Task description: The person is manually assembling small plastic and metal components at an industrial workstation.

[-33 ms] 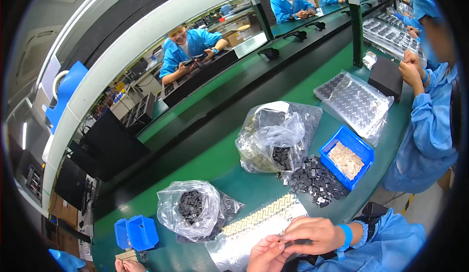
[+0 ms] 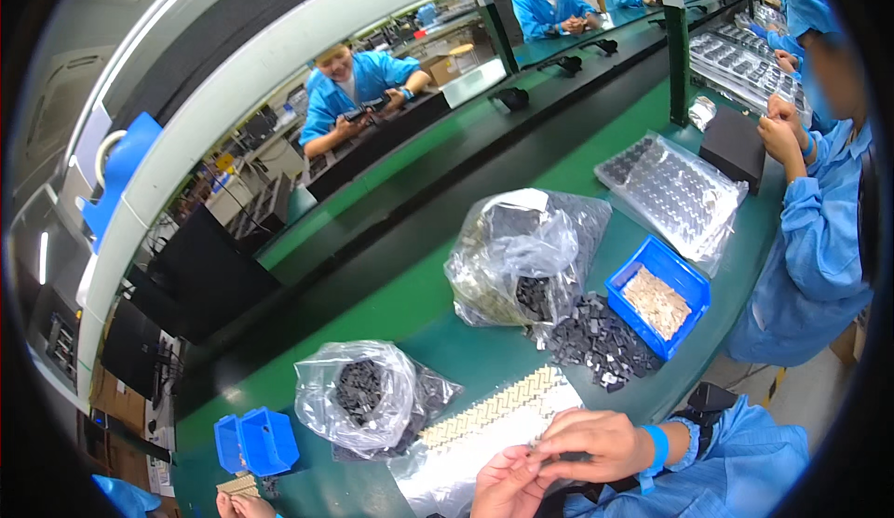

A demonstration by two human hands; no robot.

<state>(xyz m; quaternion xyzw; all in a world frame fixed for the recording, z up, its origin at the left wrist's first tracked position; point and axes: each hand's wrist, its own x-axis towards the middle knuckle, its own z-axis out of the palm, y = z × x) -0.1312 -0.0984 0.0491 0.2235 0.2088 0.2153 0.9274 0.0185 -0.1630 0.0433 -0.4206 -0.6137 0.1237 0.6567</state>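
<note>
My left hand (image 2: 510, 483) and my right hand (image 2: 594, 445) meet at the lower edge, fingertips pinched together. Whatever lies between them is too small and covered by the fingers to make out. Beneath and behind them is a shiny silvery sheet (image 2: 424, 483), with rows of small cream-coloured pieces (image 2: 494, 408) laid along its far side. Just beyond my right hand spreads a loose pile of small black parts (image 2: 605, 343). A blue bin (image 2: 694, 296) beside the pile holds thin beige pieces (image 2: 656, 302).
Two clear plastic bags of black parts, a larger bag (image 2: 494, 267) and a smaller bag (image 2: 377, 430), stand on the green table (image 2: 410, 322). Farther right are a bagged tray (image 2: 670, 188) and a black box (image 2: 731, 150). Small blue bins (image 2: 270, 444) stand left; co-workers sit around.
The view has shifted slightly, so the whole scene sits a little farther left. Both hands keep the same pinched pose.
</note>
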